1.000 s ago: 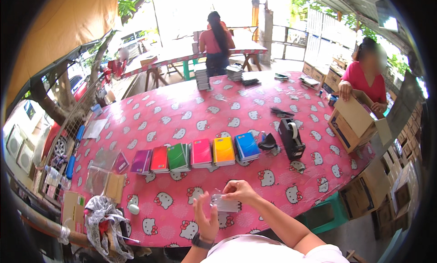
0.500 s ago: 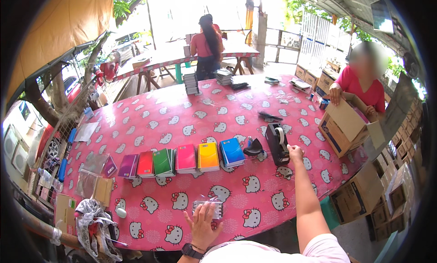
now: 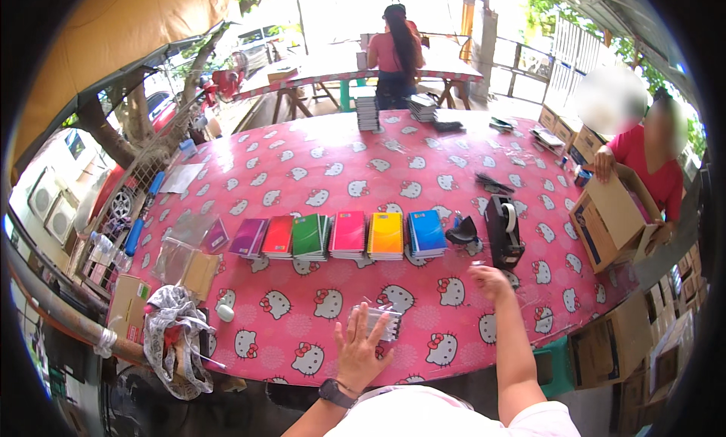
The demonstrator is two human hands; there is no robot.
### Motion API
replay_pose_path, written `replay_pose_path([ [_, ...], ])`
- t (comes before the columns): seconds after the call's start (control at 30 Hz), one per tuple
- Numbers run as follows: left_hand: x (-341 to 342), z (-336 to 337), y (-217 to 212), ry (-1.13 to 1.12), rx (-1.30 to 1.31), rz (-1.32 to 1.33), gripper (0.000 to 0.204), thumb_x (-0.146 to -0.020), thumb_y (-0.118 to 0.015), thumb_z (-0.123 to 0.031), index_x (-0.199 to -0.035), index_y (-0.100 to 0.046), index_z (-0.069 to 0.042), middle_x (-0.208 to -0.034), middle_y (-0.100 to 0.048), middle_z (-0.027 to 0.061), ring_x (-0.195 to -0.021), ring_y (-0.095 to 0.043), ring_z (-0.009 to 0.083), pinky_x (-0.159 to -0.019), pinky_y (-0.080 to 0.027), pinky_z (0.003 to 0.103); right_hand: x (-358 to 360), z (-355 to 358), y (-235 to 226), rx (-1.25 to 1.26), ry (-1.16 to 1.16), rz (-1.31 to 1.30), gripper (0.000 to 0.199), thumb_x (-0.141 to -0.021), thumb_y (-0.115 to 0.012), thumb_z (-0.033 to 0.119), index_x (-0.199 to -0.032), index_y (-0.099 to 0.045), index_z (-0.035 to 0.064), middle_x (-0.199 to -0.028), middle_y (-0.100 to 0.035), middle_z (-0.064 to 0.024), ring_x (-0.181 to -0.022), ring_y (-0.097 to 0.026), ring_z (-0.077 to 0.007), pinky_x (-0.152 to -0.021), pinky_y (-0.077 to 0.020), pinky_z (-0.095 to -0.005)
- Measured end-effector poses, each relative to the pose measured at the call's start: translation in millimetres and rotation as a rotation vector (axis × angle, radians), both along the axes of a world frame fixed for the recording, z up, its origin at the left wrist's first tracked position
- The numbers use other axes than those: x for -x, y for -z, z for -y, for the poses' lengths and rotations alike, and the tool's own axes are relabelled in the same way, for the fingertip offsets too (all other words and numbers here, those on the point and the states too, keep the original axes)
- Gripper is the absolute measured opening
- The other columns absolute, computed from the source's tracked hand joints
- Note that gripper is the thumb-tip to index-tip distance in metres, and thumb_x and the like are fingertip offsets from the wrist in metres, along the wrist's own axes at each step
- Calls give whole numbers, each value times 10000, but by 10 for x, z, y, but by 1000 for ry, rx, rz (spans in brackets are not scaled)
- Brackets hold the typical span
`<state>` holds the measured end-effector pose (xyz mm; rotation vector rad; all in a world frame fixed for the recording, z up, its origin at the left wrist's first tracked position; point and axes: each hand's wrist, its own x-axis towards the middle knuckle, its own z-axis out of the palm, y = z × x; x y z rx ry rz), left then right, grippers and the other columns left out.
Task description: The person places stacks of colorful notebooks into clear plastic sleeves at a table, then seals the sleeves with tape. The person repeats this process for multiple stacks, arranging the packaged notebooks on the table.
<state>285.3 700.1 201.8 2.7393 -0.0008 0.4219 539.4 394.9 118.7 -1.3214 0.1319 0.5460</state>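
Note:
My left hand (image 3: 363,351), fingers spread, lies flat over a small spiral notebook (image 3: 391,326) in clear plastic near the table's front edge. The fingers hide part of the notebook. To the right, my right hand (image 3: 493,283) is closed in a pinch above the table, with a small piece of clear tape (image 3: 476,264) at its fingertips. Just beyond it stands a black tape dispenser (image 3: 505,236) with a roll of tape on it.
Notebook stacks in purple, red, green, pink (image 3: 348,233), yellow and blue (image 3: 427,233) form a row. Plastic sleeves (image 3: 174,259) and a cloth (image 3: 178,327) are at left. At right a person holds an open carton (image 3: 609,217); another person (image 3: 395,55) stands at a far table.
My right hand has come away from the tape dispenser, back toward me, with a small piece of tape. My left hand stays on the notebook. The whole view has shifted.

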Motion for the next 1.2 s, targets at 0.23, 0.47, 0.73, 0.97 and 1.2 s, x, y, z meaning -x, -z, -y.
replay_pose_path([
  [0.23,78,-45,-35,-59,-83,-52,841,-627,-748,-348,-1377,-368,-323,-1476,-192,172,-1356,-143,397,-1024,-155,633,559,-2200,-1486,397,-1287,915,390,-772,-697,407,-792,-648,21,-678,-592,-33,-580,-507,-125,-510,-406,-291],
  [0.47,68,-20,-17,-25,-21,-19,873,-653,-728,-359,-1408,-312,-215,-1483,-168,173,-1357,-99,425,-1030,-141,632,270,-2467,-968,910,-1503,660,584,-696,-690,585,-844,-614,25,-702,-583,-19,-639,-528,-140,-567,-443,-288],
  [0.73,121,-109,-83,-164,-8,-112,929,-689,-686,-373,-1406,-237,11,-1467,-55,305,-1358,38,476,-1035,-6,644,830,-1528,-202,401,-497,441,323,-812,-687,344,-784,-600,34,-594,-492,25,-537,-437,-56,-461,-352,-249],
  [0.97,-263,-366,-209,174,-295,-112,1066,-603,-773,-269,-1431,-144,-31,-1338,-355,213,-1319,-243,371,-1027,-104,654,1405,-713,-278,264,-183,370,200,-812,-700,205,-853,-629,23,-713,-592,3,-642,-528,-59,-565,-423,-199],
  [1.2,-527,-362,-282,463,700,132,953,-585,-842,-151,-1351,-280,-83,-1142,-536,108,-1094,-545,239,-962,-395,488,1677,-848,-6,289,-490,309,406,-759,-747,207,-1072,-578,12,-916,-610,-18,-827,-557,-112,-712,-454,-251],
])
